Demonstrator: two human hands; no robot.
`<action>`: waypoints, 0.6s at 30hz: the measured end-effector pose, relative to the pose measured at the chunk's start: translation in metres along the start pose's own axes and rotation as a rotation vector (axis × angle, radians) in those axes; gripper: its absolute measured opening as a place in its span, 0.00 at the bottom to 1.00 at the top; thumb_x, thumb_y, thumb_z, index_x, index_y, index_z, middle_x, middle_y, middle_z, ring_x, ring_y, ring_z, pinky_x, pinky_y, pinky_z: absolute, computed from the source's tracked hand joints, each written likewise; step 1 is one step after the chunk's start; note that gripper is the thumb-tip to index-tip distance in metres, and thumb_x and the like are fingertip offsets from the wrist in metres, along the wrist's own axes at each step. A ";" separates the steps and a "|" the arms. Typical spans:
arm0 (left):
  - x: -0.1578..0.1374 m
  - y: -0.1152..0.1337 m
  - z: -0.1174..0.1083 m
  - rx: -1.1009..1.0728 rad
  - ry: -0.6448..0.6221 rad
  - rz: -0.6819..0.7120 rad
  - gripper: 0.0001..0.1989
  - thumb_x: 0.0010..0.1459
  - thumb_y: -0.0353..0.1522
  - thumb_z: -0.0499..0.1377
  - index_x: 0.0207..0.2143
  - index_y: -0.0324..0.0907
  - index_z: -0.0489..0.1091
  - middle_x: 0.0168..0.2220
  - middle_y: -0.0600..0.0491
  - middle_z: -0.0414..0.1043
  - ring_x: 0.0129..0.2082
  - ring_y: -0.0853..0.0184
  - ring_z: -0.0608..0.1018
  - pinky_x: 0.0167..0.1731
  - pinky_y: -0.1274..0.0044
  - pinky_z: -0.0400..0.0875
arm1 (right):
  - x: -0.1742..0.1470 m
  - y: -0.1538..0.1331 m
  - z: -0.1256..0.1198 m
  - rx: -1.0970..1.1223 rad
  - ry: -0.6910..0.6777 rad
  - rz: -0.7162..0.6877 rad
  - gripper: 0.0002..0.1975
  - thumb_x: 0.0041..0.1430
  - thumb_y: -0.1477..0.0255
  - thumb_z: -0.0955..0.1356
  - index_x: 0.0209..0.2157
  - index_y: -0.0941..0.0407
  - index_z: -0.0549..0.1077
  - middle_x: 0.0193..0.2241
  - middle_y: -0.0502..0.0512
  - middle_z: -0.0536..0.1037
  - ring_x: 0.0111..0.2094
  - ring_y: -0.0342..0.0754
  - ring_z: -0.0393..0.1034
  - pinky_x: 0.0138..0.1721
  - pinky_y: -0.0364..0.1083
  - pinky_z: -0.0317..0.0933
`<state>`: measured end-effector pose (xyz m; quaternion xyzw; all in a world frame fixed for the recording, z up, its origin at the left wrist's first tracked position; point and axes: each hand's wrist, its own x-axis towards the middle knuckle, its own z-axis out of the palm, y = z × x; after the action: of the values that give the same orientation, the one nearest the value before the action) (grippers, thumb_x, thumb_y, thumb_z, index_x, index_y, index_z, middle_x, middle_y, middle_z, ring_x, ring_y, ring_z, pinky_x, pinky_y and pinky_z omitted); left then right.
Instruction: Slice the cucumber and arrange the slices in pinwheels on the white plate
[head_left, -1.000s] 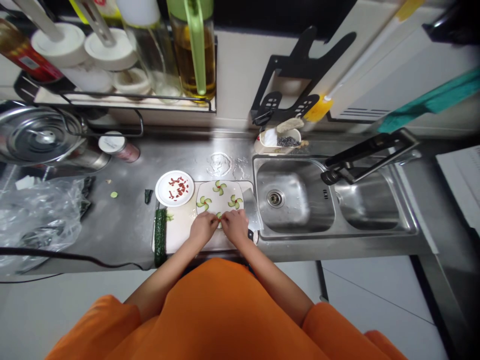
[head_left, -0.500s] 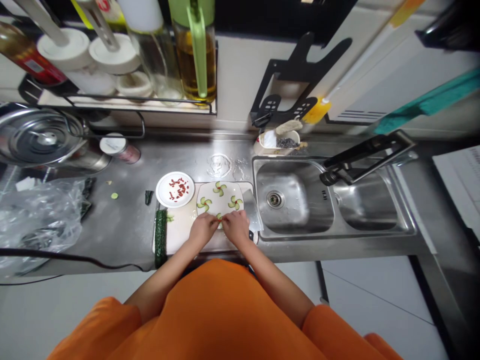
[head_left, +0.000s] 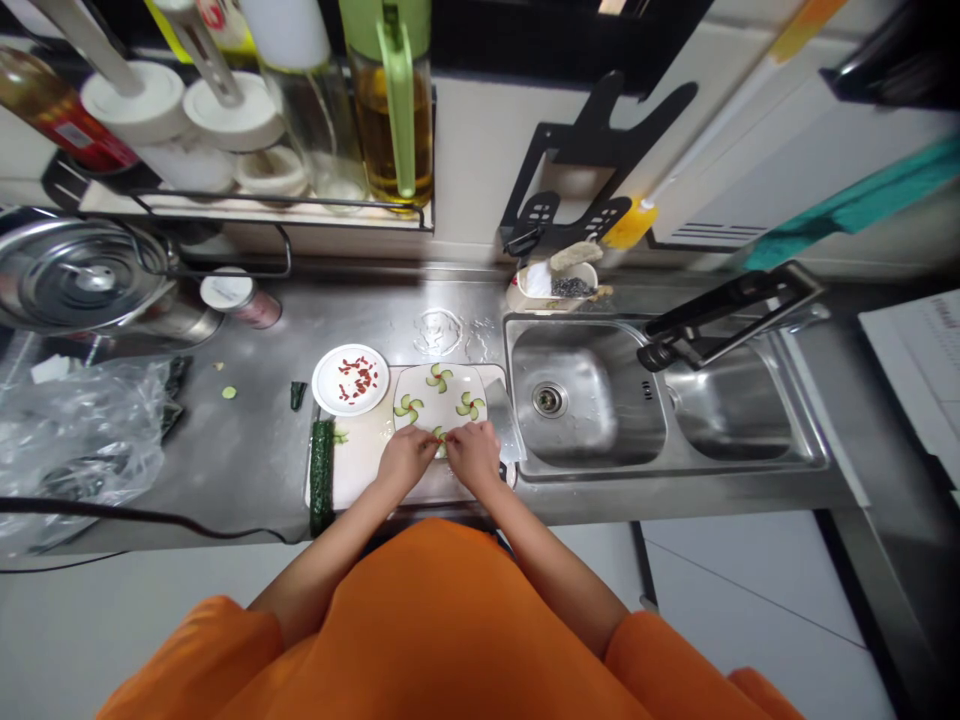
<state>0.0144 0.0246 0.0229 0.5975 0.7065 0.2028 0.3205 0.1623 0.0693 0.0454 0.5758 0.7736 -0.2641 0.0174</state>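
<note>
My left hand and my right hand meet at the near edge of a white square plate. Their fingertips are pinched together over a cucumber-slice pinwheel, partly hidden by the fingers. What the fingertips hold is too small to make out. Several more pinwheels of green slices lie on the plate, such as the right-hand cucumber pinwheel with a red centre. To the left, a round white dish holds small red berry-like pieces. The plate rests on a pale cutting board.
A cucumber lies along the board's left edge. A cleaver lies at its right, partly under my right hand. Further right is a double sink with a black faucet. Plastic bags lie left; a condiment rack hangs behind.
Both hands stay over the same pinwheel, fingertips together, with hardly any visible movement. The camera view has shifted very slightly.
</note>
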 end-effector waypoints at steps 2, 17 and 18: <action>0.000 -0.001 0.001 -0.003 0.015 0.008 0.07 0.54 0.31 0.58 0.32 0.42 0.76 0.30 0.50 0.74 0.35 0.66 0.74 0.40 0.76 0.67 | 0.000 -0.001 -0.001 0.006 -0.008 0.005 0.10 0.59 0.68 0.64 0.35 0.50 0.77 0.36 0.54 0.75 0.45 0.52 0.57 0.34 0.45 0.46; -0.007 -0.018 -0.016 -0.056 0.227 -0.018 0.09 0.55 0.33 0.55 0.31 0.42 0.74 0.31 0.50 0.74 0.34 0.65 0.74 0.39 0.75 0.68 | -0.002 0.005 -0.009 0.041 0.013 0.049 0.09 0.58 0.69 0.64 0.35 0.51 0.77 0.36 0.55 0.75 0.45 0.52 0.57 0.35 0.46 0.47; -0.008 -0.020 -0.018 -0.059 0.243 -0.037 0.09 0.55 0.33 0.55 0.31 0.41 0.74 0.32 0.50 0.74 0.34 0.65 0.74 0.39 0.74 0.68 | -0.002 0.006 -0.010 0.046 0.022 0.058 0.09 0.58 0.70 0.64 0.35 0.51 0.77 0.36 0.55 0.75 0.45 0.52 0.57 0.36 0.46 0.47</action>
<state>-0.0120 0.0143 0.0244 0.5456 0.7449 0.2883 0.2536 0.1715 0.0730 0.0527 0.6010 0.7505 -0.2749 0.0035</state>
